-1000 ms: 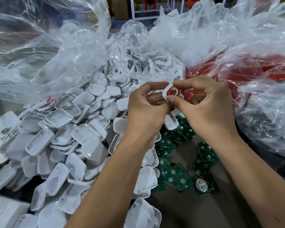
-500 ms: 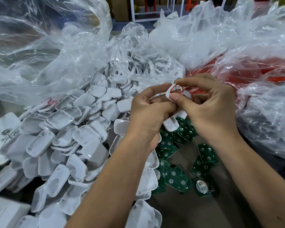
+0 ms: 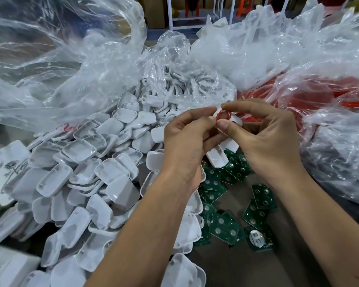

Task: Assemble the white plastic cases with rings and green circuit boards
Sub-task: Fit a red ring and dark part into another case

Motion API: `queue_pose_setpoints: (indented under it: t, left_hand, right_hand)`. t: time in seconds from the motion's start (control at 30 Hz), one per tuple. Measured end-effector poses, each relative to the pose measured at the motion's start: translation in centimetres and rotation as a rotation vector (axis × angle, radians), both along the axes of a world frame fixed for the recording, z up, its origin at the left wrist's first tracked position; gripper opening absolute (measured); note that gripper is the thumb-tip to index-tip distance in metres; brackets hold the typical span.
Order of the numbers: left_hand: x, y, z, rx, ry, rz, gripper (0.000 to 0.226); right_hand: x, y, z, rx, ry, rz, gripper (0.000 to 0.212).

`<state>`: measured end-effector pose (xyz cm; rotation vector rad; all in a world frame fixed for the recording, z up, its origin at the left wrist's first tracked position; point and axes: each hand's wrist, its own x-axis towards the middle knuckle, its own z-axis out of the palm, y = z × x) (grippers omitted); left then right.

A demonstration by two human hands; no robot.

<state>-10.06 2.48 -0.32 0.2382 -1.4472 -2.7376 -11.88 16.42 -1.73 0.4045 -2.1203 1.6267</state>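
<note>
You have a small white plastic case [image 3: 234, 120] pinched up between both sets of fingers, your left hand [image 3: 187, 139] curled round its near end and your right hand [image 3: 265, 137] nipping a thin red ring [image 3: 223, 114] between thumb and forefinger right at the case's top edge. To seat the ring well, I'd judge you should keep the left grip steady, turn the case's opening squarely toward you and press evenly with the thumb pad so the ring goes in flat; how far it is seated is hidden by your fingertips. Below your right wrist the flat green circuit boards [image 3: 257, 212] lie scattered on the brown worktop [image 3: 232, 266], within easy reach. Under and left of your left hand sprawls the heap of loose white case shells [image 3: 79, 150]. Crumpled clear plastic bags [image 3: 75, 65] crowd beyond your fingers, one holding red parts [image 3: 319, 96]; watch that loose film doesn't snag.
</note>
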Motion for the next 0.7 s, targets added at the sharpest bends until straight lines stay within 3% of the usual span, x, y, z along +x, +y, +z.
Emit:
queue_pose_setpoints:
  t: [0.27,0.53,0.7]
  left_hand:
    - [0.08,-0.07,0.29,0.032,-0.029,0.022,0.008]
    - [-0.02,-0.13,0.16,-0.039,-0.029,0.093,0.010]
    - [-0.03,-0.11,-0.07,-0.126,0.018,0.106,0.010]
  right_hand:
    - [0.00,-0.09,-0.25,0.043,0.025,0.022,0.024]
    - [0.13,-0.25,-0.45,0.274,0.158,-0.043,0.029]
    - [0.22,-0.23,-0.41,0.214,0.136,-0.045,0.028]
